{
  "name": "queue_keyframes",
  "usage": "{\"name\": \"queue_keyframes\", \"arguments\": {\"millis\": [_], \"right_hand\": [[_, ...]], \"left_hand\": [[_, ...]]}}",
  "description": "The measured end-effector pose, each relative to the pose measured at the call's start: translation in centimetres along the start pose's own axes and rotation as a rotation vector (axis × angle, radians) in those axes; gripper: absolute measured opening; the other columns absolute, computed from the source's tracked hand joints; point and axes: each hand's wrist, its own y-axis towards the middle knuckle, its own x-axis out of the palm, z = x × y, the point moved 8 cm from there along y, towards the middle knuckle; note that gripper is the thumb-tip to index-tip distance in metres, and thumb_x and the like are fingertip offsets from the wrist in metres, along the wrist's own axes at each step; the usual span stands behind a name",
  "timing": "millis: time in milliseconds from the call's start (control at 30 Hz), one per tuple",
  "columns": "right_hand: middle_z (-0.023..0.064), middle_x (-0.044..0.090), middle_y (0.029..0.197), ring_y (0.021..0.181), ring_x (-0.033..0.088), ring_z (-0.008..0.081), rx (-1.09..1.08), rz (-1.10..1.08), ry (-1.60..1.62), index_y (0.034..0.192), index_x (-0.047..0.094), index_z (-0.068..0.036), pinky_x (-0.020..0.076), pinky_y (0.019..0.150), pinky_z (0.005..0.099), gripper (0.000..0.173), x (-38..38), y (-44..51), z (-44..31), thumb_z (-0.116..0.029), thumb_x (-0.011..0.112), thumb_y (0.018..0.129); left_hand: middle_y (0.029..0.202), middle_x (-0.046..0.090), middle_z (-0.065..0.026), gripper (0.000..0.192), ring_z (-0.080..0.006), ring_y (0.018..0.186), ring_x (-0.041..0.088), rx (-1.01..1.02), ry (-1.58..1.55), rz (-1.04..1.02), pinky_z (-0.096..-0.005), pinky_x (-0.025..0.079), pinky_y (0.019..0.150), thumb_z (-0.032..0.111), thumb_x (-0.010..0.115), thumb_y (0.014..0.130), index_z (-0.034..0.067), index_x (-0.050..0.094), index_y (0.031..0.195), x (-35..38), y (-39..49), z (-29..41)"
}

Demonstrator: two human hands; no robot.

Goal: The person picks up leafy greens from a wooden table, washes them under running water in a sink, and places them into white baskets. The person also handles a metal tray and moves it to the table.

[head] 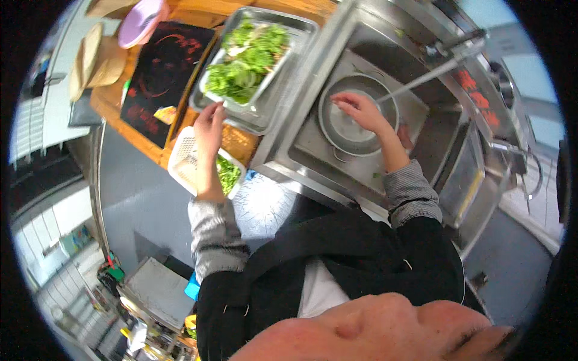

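Observation:
My left hand (pixel 211 131) is at the near corner of a white tray (pixel 220 95) heaped with leafy greens (pixel 248 58); whether its fingers grip the rim is unclear. That tray rests in a larger metal tray (pixel 266 117). Below my left forearm, a white perforated basket (pixel 184 149) holds more chopped greens (pixel 228 173). My right hand (pixel 361 110) is above a round metal basin (pixel 332 131) in the steel sink, its fingers slightly curled over the basin's middle, with no object visible in them. The faucet spout (pixel 420 77) reaches over the basin's right side.
A black cooktop (pixel 158 85) lies on the wooden counter at left, with a purple bowl (pixel 140 22) beyond it. The steel sink's rim (pixel 289 131) runs between the trays and the basin. A metal cart top (pixel 158 291) stands behind at lower left.

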Motion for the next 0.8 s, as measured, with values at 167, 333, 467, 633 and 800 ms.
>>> {"name": "queue_keyframes", "arguments": {"millis": [167,333,467,633,800], "right_hand": [[0.0128,0.065,0.1,0.09,0.063,0.0253,0.682,0.219,-0.296,0.112,0.06,-0.006,0.0493,0.079,0.0341,0.038,-7.5,-11.4,19.6,-0.028,0.062,0.081],[0.0145,0.063,0.099,0.08,0.062,0.0234,0.614,0.317,-0.197,0.123,0.053,-0.01,0.0508,0.073,0.0343,0.052,-4.3,-10.2,26.2,-0.023,0.066,0.074],[0.0174,0.054,0.119,0.098,0.057,0.0277,0.408,0.505,-0.584,0.122,0.053,-0.008,0.047,0.082,0.0365,0.053,1.3,-3.7,25.3,-0.021,0.067,0.072],[0.0131,0.063,0.085,0.078,0.062,0.0294,0.554,0.112,-0.017,0.097,0.064,-0.006,0.0496,0.07,0.0382,0.021,9.9,0.6,28.0,-0.014,0.062,0.078],[0.0104,0.066,0.092,0.087,0.062,0.0283,0.693,0.195,-0.365,0.098,0.063,-0.009,0.049,0.073,0.0387,0.026,2.8,-6.1,29.4,-0.014,0.062,0.073]], "left_hand": [[0.1,0.064,-0.0083,0.029,-0.0107,0.086,0.06,-0.146,0.04,-0.201,-0.0213,0.047,0.071,0.017,0.048,0.095,-0.002,0.058,0.114,1.7,-8.5,-1.6],[0.098,0.064,-0.0087,0.028,-0.0125,0.086,0.06,-0.343,-0.143,-0.266,-0.0233,0.049,0.071,0.016,0.046,0.096,-0.001,0.058,0.115,3.9,-12.0,-3.6],[0.098,0.063,-0.0087,0.028,-0.0125,0.086,0.06,-0.37,-0.125,-0.304,-0.0233,0.049,0.071,0.014,0.045,0.096,-0.001,0.058,0.115,5.2,-13.2,-3.6],[0.098,0.063,-0.0086,0.028,-0.0129,0.085,0.061,-0.467,-0.11,-0.322,-0.0239,0.049,0.071,0.014,0.045,0.095,-0.001,0.057,0.115,5.9,-14.7,-3.6],[0.099,0.063,-0.0098,0.03,-0.0142,0.086,0.06,-0.438,-0.129,-0.347,-0.0258,0.05,0.072,0.017,0.046,0.095,-0.002,0.057,0.116,5.8,-15.0,-3.8]]}}
